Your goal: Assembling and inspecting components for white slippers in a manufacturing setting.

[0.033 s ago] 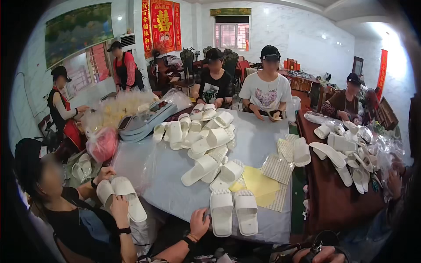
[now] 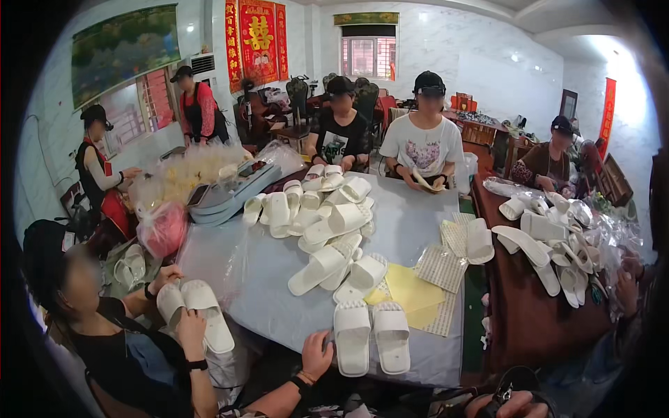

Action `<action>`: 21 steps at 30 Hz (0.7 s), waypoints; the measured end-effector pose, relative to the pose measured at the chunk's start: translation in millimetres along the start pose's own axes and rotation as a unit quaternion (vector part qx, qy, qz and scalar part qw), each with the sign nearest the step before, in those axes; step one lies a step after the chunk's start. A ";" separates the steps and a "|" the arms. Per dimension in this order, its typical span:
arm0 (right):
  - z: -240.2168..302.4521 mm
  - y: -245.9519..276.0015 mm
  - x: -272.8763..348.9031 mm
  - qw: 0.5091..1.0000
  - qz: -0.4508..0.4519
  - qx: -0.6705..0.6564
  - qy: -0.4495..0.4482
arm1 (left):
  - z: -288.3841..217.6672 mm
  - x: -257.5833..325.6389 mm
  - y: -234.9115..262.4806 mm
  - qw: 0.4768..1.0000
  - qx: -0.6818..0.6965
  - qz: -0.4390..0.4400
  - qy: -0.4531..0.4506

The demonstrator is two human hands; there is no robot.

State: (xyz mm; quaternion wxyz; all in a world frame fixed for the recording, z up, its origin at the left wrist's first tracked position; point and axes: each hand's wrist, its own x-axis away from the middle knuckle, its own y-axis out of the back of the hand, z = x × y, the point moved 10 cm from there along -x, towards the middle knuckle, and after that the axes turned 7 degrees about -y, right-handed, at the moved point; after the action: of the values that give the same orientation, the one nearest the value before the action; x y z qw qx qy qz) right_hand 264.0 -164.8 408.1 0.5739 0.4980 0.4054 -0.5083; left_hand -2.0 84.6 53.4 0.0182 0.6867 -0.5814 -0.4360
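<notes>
A pair of white open-toed slippers [image 2: 391,339] lies side by side at the near edge of the table. Just left of the pair, my left hand [image 2: 318,357] rests at the table edge with curled fingers; a small dark bit shows at its fingertips, too little to name. My right hand [image 2: 512,404] is low at the bottom edge, closed beside a black object [image 2: 514,382] that I cannot identify, and partly cut off. Beyond the pair, a pile of white slippers [image 2: 327,261] spreads over the grey-covered table [image 2: 272,299]. Yellow sheets [image 2: 412,292] and patterned sheets [image 2: 441,268] lie right of it.
At the left a co-worker holds a pair of white slippers [image 2: 202,313]. Across the table, a person in a white T-shirt handles a folded pale sheet [image 2: 426,181]. More slippers [image 2: 550,237] cover a brown table [image 2: 516,313]. A blue-grey case [image 2: 226,198] and plastic bags [image 2: 164,226] stand back left.
The person in the white T-shirt has shifted the pale sheet, and it shows more. The left co-worker's slippers have moved slightly right. My hands have not visibly moved.
</notes>
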 end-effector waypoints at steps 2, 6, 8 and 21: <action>-6.6 -1.2 -0.2 0.999 -0.024 0.015 -0.026 | 4.1 -4.2 3.2 1.000 -0.006 -0.005 -0.006; -5.9 -0.4 -3.9 0.998 -0.063 0.019 -0.013 | 2.1 -5.7 2.4 1.000 -0.014 -0.009 -0.008; -9.3 3.2 -10.9 0.997 -0.016 -0.046 -0.058 | 0.5 -4.5 1.0 1.000 -0.009 -0.007 0.000; -16.0 16.6 11.1 0.991 0.021 -0.087 -0.102 | 1.3 -2.4 -2.4 1.000 -0.014 0.008 0.004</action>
State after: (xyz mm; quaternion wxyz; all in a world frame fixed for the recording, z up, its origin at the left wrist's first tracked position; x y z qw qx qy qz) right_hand 282.8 -151.2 397.2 0.6638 0.4000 0.3769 -0.5072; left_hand -0.8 88.0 52.7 0.0333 0.6832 -0.5807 -0.4415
